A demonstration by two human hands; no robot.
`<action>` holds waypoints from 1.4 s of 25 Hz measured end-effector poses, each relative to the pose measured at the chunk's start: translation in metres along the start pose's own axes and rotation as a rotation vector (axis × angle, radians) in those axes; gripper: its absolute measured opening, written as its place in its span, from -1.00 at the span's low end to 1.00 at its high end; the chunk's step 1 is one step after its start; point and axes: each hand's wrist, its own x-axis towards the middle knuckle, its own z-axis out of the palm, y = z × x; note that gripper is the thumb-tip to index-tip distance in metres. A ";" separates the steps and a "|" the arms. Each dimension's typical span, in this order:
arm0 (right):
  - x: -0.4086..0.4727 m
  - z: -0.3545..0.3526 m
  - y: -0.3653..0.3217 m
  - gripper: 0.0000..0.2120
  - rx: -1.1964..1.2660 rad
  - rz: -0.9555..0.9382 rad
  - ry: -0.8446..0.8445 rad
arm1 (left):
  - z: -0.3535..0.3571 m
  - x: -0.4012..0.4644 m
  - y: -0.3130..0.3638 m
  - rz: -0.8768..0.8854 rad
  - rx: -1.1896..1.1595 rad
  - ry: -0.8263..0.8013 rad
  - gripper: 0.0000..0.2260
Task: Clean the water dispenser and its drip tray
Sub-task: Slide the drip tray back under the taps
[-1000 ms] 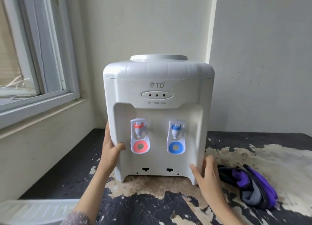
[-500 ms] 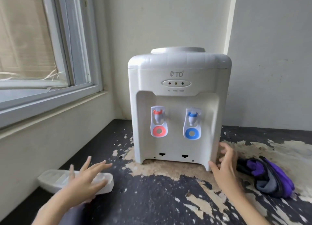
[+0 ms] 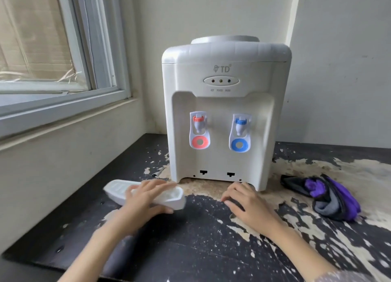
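The drip tray [image 3: 146, 195] is gripped by the left hand [image 3: 141, 199], fingers laid over its top and the thumb curled under its near edge; whether it is lifted off the table [image 3: 190, 250] or merely tilted on it cannot be told, and its image is blurred. It could be dropped from here, since the grip is taken near one end and the far end is left overhanging; any water left in the grille would then be spilled onto the peeling surface. The tray's slots [image 3: 216, 173] at the dispenser [image 3: 226, 112] base stand empty, so a hurried refit could be made crooked if the tabs are not lined up. The dispenser itself could be nudged backwards, as it is steadied by nothing. The right hand [image 3: 245, 201] is loosely curled, holding nothing, with fingertips set on the table just before the dispenser's right foot. The cloth [image 3: 330, 199] lies bunched well to the right of that hand, untouched, so wiping appears not yet begun. The tray lies left of the dispenser's front, near its left foot, with the dispenser upright against the wall corner, directly beyond and between both hands.
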 end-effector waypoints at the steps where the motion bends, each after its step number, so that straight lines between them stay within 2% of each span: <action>1: 0.000 -0.003 -0.001 -0.77 0.022 0.021 0.003 | 0.008 0.011 0.021 0.034 0.017 -0.033 -0.46; 4: -0.002 -0.014 0.004 -0.72 0.064 0.102 0.025 | 0.040 0.042 0.079 0.099 0.075 -0.118 -0.48; 6: -0.006 -0.024 0.016 -0.75 0.035 0.142 0.056 | 0.059 0.059 0.104 0.129 0.080 -0.099 -0.50; 9: -0.012 -0.038 0.036 -0.76 -0.050 0.188 0.107 | 0.078 0.080 0.119 0.115 0.107 -0.040 -0.57; 12: -0.013 -0.039 0.041 -0.74 -0.121 0.169 0.066 | 0.091 0.092 0.128 0.075 0.117 0.002 -0.60; 16: -0.012 -0.028 0.040 -0.72 -0.270 0.160 0.050 | 0.098 0.099 0.138 0.102 0.046 0.030 -0.53; 19: -0.015 -0.024 0.045 -0.77 -0.275 0.163 0.039 | 0.091 0.097 0.127 0.119 -0.068 0.070 -0.48; 23: -0.011 -0.023 0.043 -0.68 -0.334 0.195 0.102 | 0.076 0.093 0.080 0.035 0.031 0.139 -0.41; 25: -0.009 -0.022 0.043 -0.61 -0.383 0.223 0.151 | 0.071 0.090 0.057 -0.017 0.079 0.188 -0.26; 27: -0.009 -0.021 0.042 -0.64 -0.427 0.228 0.185 | 0.073 0.089 0.042 -0.031 0.052 0.217 -0.03; 28: -0.009 -0.020 0.042 -0.67 -0.448 0.231 0.201 | 0.076 0.090 0.036 -0.033 0.032 0.226 0.01; 32: -0.006 -0.020 0.037 -0.72 -0.489 0.273 0.235 | 0.082 0.093 0.032 -0.012 0.004 0.274 -0.17; 35: -0.003 -0.020 0.036 -0.73 -0.493 0.303 0.248 | 0.079 0.095 0.036 -0.040 0.045 0.237 0.01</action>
